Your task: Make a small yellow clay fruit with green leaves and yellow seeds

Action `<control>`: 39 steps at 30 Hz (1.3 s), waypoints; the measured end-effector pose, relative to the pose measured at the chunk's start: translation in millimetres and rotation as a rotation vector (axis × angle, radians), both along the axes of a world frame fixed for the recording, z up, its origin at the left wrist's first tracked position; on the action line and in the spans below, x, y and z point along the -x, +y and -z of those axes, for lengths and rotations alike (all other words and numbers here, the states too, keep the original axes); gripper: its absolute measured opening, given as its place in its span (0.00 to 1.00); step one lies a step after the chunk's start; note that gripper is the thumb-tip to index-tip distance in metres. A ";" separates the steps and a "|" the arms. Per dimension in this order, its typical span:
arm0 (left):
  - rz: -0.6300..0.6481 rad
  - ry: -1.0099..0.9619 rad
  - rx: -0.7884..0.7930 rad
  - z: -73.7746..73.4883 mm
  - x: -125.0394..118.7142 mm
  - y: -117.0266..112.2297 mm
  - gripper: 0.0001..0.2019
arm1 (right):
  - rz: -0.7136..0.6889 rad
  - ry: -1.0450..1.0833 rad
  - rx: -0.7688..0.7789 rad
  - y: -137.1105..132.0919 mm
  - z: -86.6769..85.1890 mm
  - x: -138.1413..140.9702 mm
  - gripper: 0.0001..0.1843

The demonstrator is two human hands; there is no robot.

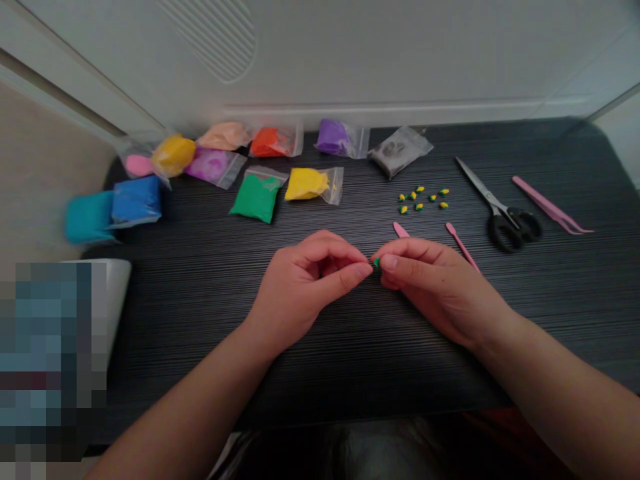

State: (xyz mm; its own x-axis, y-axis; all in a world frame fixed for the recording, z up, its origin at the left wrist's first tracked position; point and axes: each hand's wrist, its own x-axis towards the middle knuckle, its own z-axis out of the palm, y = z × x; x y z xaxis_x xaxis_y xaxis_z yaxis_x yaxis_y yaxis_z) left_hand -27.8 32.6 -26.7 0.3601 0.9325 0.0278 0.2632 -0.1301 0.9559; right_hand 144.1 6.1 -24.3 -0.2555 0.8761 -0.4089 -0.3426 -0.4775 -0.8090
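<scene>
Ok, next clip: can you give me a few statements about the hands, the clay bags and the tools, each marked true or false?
1. The left hand and right hand pinch a tiny green piece between their fingertips. True.
2. The scissors lie at the left edge of the table. False: they lie toward the right, beside the pink tweezers.
3. Small yellow-and-green pieces lie on the table beyond the right hand. True.
4. The right hand holds the pink tweezers. False: the tweezers lie untouched on the table, far right.
5. The green clay bag lies next to a yellow bag. True.
</scene>
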 end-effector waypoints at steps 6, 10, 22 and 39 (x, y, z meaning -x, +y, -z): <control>0.006 -0.083 0.107 -0.5 -2.8 -1.7 0.01 | 0.029 -0.015 -0.086 -1.9 1.1 3.8 0.03; 0.007 -0.093 0.138 0.3 -4.1 -3.6 0.02 | 0.053 -0.063 -0.145 -3.0 3.4 6.5 0.03; -0.015 -0.257 0.310 1.9 -9.3 -6.3 0.03 | 0.097 -0.107 -0.265 -2.3 8.6 7.8 0.04; -0.047 -0.278 0.244 5.6 -8.7 -6.2 0.01 | 0.060 -0.334 -0.380 -0.8 5.9 5.7 0.04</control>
